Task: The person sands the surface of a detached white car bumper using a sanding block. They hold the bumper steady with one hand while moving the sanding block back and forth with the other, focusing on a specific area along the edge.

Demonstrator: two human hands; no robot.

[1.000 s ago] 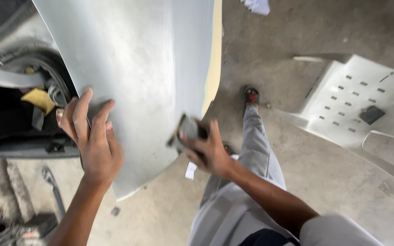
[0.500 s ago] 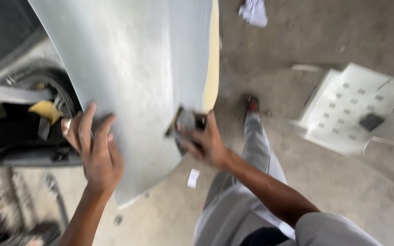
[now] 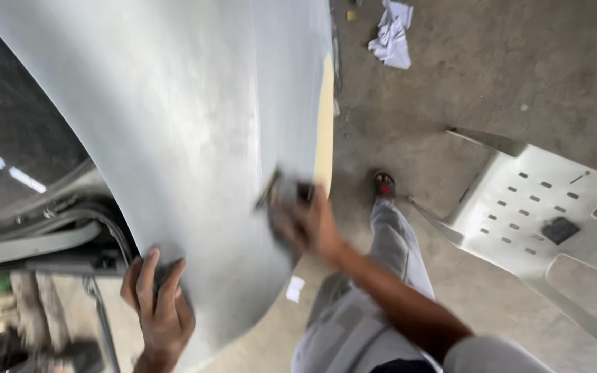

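1. I'm looking down on the big grey car panel (image 3: 195,138), a curved sheet in matt, dull primer. It fills the upper left of my view. A pale yellow strip of filler (image 3: 324,124) runs along its right edge.
2. Concrete floor (image 3: 506,76) below, rough and dusty. A white plastic chair (image 3: 540,207) lies tipped at the right, its seat slotted, and a crumpled white rag (image 3: 393,34) sits near the top.
3. My grey trouser leg (image 3: 388,276) stretches down to a sandalled foot (image 3: 383,185).
4. Left hand (image 3: 157,304) is flat against the panel's lower edge, fingers spread apart, bracing it, gripping nothing.
5. Right hand (image 3: 309,224) is blurred, fingers clamped on a dark sanding block (image 3: 281,193) pressed to the panel just beside the yellow strip.
6. Progress, as I judge it: most of the panel already looks evenly dull and smooth. The yellow edge stands out from the grey, so that strip and the lower corner seem left to work.
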